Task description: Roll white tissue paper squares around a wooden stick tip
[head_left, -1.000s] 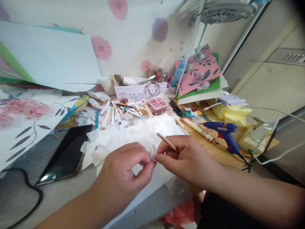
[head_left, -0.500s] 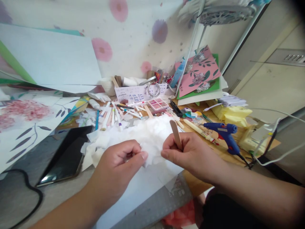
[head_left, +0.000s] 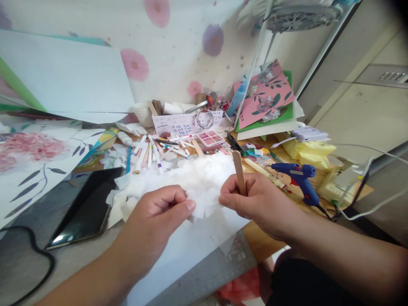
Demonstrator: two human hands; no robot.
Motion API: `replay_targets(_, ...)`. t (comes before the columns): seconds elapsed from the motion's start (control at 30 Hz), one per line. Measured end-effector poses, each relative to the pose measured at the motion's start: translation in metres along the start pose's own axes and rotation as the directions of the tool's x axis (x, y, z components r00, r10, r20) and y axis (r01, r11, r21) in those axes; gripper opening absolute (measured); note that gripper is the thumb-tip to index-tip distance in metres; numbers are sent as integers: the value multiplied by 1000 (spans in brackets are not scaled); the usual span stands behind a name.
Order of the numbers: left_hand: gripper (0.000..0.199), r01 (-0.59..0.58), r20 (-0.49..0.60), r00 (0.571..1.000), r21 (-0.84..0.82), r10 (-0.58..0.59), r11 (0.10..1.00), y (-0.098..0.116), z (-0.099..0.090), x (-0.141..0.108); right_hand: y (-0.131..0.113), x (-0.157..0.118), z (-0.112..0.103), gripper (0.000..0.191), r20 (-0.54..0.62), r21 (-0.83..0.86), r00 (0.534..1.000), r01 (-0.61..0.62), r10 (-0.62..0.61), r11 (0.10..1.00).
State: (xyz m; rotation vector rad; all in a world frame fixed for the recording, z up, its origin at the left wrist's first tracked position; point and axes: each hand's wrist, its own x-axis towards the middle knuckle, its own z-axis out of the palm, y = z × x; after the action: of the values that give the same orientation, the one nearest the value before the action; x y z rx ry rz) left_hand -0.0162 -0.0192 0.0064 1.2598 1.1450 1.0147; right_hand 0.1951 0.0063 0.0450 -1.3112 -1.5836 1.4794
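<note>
Your left hand [head_left: 159, 216] has its grip closed, thumb against curled fingers, on one edge of a thin white piece [head_left: 205, 205], soft and slightly see-through with an uneven rim. The piece spans the space between your hands, above a smooth white paper sheet [head_left: 183, 259]. Your right hand [head_left: 251, 199] grips a flat wooden craft stick [head_left: 239, 173], round-ended and standing nearly upright, while its thumb and forefinger tips meet at the piece's right edge. Just beyond lies a fluffy white pile [head_left: 212, 168], its loose, cottony texture so close in tone to your piece that the border between them is hard to make out. On the near left, a glossy black tablet [head_left: 84, 208] rests beside matte paper scraps [head_left: 119, 208]; on the right, a blue plastic glue gun [head_left: 295, 171] lies on the wood-grained bench [head_left: 259, 240]. Your fingers hide the stick's lower end and the pinched edges, the frame cuts off both forearms, and the small handwriting on the far card [head_left: 167, 124] is only partly legible.
</note>
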Motion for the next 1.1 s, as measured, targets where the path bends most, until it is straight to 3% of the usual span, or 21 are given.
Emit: replay_targets(1.1,26,8,-9,1000,58,-7,998,5,-3,5,6,3,-12,19,-58,56,998,32,-29,998)
